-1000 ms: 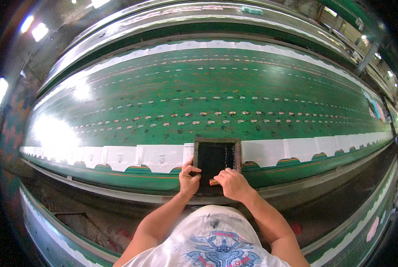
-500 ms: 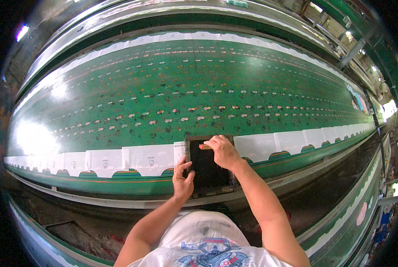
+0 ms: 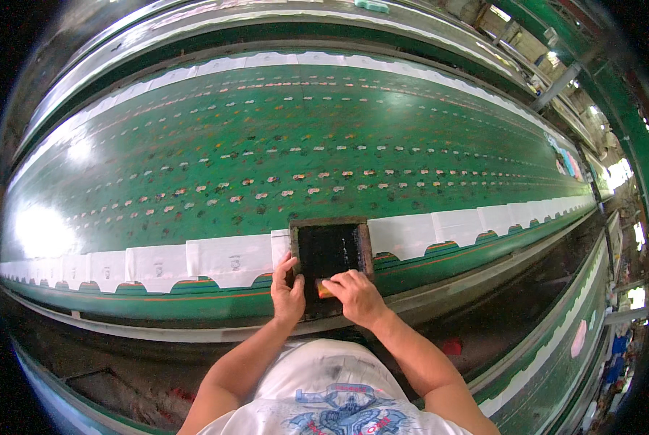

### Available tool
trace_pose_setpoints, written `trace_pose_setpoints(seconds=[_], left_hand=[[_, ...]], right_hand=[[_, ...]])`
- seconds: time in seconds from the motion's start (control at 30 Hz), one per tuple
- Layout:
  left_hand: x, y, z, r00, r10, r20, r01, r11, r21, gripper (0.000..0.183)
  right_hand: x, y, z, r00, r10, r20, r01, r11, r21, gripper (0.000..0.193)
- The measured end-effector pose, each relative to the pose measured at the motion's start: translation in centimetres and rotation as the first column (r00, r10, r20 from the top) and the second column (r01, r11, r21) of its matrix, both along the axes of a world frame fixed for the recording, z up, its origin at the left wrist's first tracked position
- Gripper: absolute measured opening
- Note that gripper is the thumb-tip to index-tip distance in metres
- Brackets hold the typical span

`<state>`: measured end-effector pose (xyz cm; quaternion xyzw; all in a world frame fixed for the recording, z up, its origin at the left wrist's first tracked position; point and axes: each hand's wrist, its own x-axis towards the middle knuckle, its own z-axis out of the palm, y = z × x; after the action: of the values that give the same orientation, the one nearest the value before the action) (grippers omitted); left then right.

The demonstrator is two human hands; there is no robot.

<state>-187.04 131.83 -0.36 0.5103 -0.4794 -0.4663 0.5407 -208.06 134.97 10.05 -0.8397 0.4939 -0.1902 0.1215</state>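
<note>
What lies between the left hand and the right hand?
Between the left hand and the right hand, the head view shows the dark inside of the frame and the orange block, which the right hand holds.

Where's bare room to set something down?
The green tabletop looks free between the nearest row of pale marks and the white pieces. It's crowded nearer in: those pieces flank the dark frame, the left hand at its left side, the right hand holding an orange tool over it.
</note>
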Motion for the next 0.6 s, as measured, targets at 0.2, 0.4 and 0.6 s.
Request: trace_pose_setpoints(seconds=[0.2, 0.4, 0.6], left_hand=[[-0.1, 0.2, 2.0, 0.939, 0.004, 0.345, 0.028, 0.996, -0.087, 0.062], [-0.8, 0.3, 1.2, 0.938, 0.020, 0.347, 0.038, 0.986, -0.161, 0.055], [-8.4, 1.0, 3.7, 0.932, 0.027, 0.361, 0.066, 0.968, -0.244, 0.050]], right_hand=[[-0.9, 1.5, 0.2, 0.997, 0.014, 0.077, -0.018, 0.999, 0.050, 0.040], [-3.6, 2.0, 0.3, 0.981, 0.020, 0.193, -0.028, 0.999, 0.042, 0.041], [-10.6, 3.0, -0.5, 0.966, -0.033, 0.255, 0.031, 0.999, 0.014, 0.039]])
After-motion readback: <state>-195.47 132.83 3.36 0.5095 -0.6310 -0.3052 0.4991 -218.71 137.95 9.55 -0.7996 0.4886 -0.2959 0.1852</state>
